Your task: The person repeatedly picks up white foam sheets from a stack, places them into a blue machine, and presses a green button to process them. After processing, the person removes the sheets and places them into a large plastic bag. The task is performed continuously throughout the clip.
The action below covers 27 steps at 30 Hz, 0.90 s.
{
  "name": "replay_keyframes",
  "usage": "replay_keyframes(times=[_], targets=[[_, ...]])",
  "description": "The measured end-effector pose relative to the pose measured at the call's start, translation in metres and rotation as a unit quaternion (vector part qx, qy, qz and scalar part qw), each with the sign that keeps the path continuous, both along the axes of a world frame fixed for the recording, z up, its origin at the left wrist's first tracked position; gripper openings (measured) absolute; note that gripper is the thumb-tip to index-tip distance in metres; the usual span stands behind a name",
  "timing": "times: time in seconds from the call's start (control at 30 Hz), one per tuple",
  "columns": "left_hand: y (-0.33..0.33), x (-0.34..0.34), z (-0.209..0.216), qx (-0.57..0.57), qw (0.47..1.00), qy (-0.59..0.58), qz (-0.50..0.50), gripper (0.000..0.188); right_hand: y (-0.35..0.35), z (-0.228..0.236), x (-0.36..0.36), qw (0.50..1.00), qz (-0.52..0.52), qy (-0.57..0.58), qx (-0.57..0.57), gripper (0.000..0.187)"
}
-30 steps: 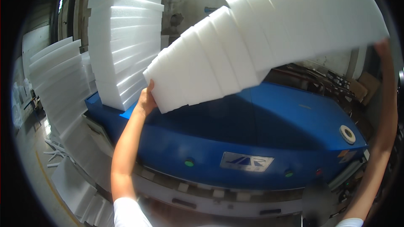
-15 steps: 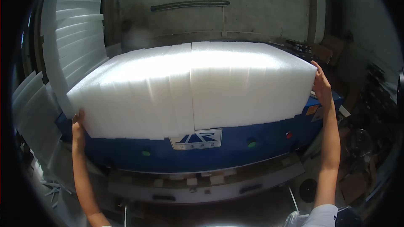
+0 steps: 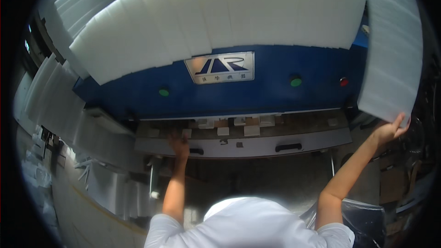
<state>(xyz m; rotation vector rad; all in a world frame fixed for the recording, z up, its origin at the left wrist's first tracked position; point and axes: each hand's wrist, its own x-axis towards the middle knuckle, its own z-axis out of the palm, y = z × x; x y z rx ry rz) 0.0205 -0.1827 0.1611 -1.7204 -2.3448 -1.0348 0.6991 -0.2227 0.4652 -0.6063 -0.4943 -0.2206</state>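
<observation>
My right hand (image 3: 391, 131) is closed on the lower corner of a long white foam sheet (image 3: 392, 50), which stands up along the right end of the blue machine (image 3: 275, 73). A wide stack of white foam sheets (image 3: 257, 9) lies on top of the machine, their edges facing me. My left hand (image 3: 179, 144) is over the shelf (image 3: 317, 142) at the machine's front, beside a small white block (image 3: 187, 133). Its fingers are in shadow but look apart, with nothing seen in them.
On the machine's front are two green buttons (image 3: 295, 81), a red button (image 3: 343, 81) and a metal nameplate (image 3: 220, 68). The shelf has black handles (image 3: 288, 147) and several small white blocks. More foam sheets (image 3: 55, 96) stand at the left. A clear plastic bag (image 3: 363, 218) lies at the lower right.
Both hands have left the ends of the foam stack. My left hand has come down to the shelf; my right hand has taken hold of a foam sheet at the right. The view has tilted downward.
</observation>
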Motion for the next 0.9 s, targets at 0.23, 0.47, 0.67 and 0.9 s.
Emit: replay_keyframes(times=[0.23, 0.47, 0.67, 0.9], targets=[[-0.041, 0.016, -0.102, -0.127, 0.978, 0.163, 0.020, 0.063, -0.242, -0.384, 0.018, 0.868, 0.455, 0.165, -0.116, 0.042], [-0.035, 0.007, -0.099, -0.186, 0.963, 0.192, -0.011, 0.065, -0.259, -0.424, -0.018, 0.888, 0.129, 0.235, -0.374, 0.040], [-0.013, 0.014, -0.090, -0.253, 0.963, 0.097, -0.008, 0.084, -0.114, -0.433, 0.034, 0.899, 0.078, 0.149, -0.404, 0.034], [0.057, 0.006, -0.096, -0.121, 0.986, -0.029, -0.112, 0.108, 0.030, -0.395, -0.025, 0.626, -0.280, -0.167, -0.708, 0.063]])
